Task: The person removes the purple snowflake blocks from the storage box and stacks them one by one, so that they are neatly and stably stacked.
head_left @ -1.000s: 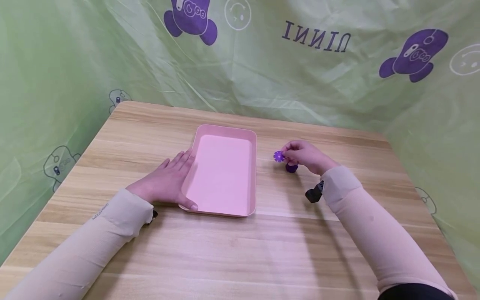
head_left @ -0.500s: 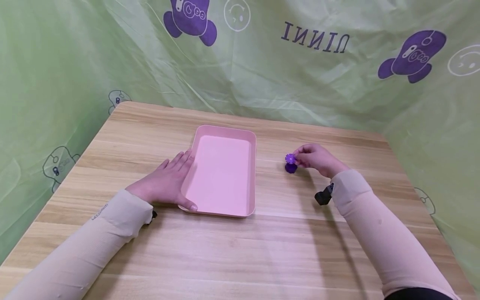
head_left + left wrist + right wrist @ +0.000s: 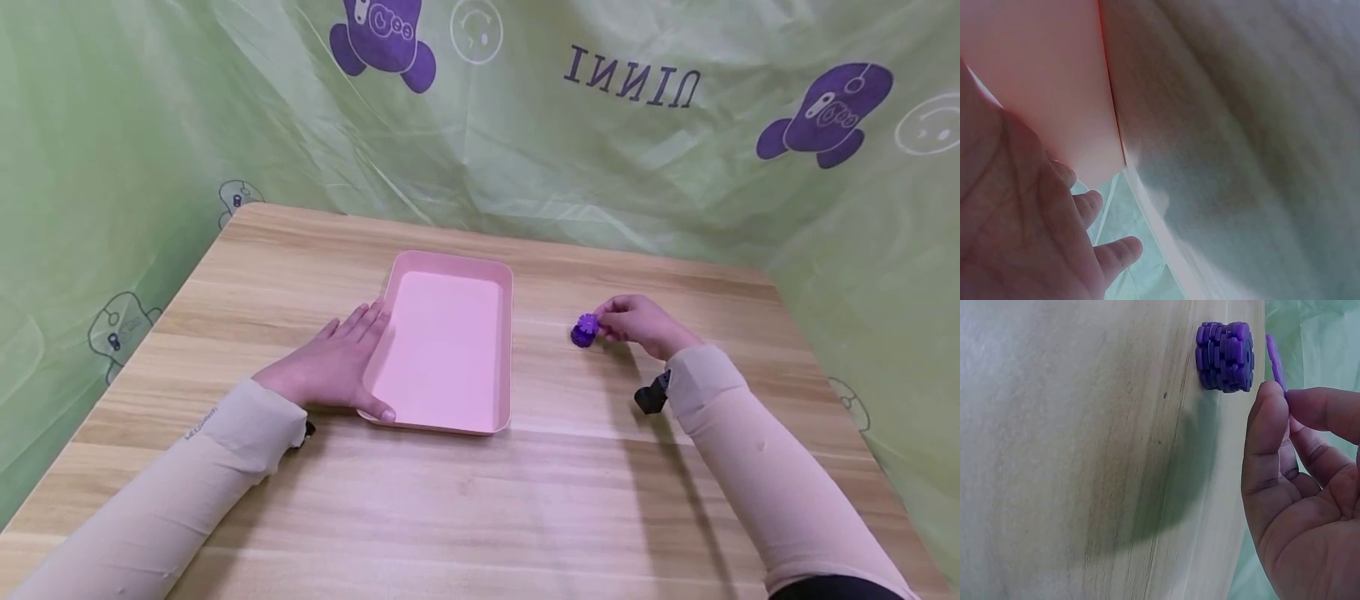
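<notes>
Between thumb and index finger, my right hand (image 3: 643,325) pinches a notched purple snowflake disc (image 3: 588,322). In the right wrist view this disc (image 3: 1276,361) is held just above a short stack of similar purple discs (image 3: 1225,356), with a gap between them. From the head view, the disc partly covers the stack (image 3: 581,337) on the table. My left hand (image 3: 326,367) rests against the left side of a pink rectangular tray (image 3: 442,350), fingers straight, thumb over its near left corner. In the left wrist view the palm lies along the tray's wall (image 3: 1054,75).
A light wood-grain table (image 3: 465,508) bears everything. Green printed fabric (image 3: 525,150) hangs behind and at both sides. A small black wrist camera (image 3: 652,395) sits at the right cuff.
My right hand has moved right and slightly nearer me, bringing the pinched disc from the stack's upper left to over it. My left hand and the tray have stayed still.
</notes>
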Demonstrator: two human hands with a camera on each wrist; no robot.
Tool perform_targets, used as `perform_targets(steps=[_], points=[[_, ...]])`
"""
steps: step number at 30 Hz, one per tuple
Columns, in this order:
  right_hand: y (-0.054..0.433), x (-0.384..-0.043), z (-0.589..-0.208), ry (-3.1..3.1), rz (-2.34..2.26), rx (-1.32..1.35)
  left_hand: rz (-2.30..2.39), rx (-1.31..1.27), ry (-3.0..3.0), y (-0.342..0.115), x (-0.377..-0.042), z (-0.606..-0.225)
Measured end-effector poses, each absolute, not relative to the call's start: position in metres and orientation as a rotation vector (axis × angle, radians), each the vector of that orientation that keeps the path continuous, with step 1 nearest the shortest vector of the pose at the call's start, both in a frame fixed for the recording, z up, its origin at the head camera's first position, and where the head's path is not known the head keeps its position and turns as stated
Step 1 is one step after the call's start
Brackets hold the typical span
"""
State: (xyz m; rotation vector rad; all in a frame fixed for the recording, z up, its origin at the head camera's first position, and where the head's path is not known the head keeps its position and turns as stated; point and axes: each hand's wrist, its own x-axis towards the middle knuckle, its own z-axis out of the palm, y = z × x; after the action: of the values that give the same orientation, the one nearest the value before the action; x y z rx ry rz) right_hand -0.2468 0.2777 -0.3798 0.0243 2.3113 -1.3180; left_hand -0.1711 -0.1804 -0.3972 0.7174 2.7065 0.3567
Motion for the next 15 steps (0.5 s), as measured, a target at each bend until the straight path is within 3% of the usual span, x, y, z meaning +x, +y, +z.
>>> perform_targets(steps=[15], points=[[0.2802,-0.2461,-0.3851,2.288,-1.295,0.025,0.361,0.729,2.71,-0.1807,-0.1719,-0.3965]])
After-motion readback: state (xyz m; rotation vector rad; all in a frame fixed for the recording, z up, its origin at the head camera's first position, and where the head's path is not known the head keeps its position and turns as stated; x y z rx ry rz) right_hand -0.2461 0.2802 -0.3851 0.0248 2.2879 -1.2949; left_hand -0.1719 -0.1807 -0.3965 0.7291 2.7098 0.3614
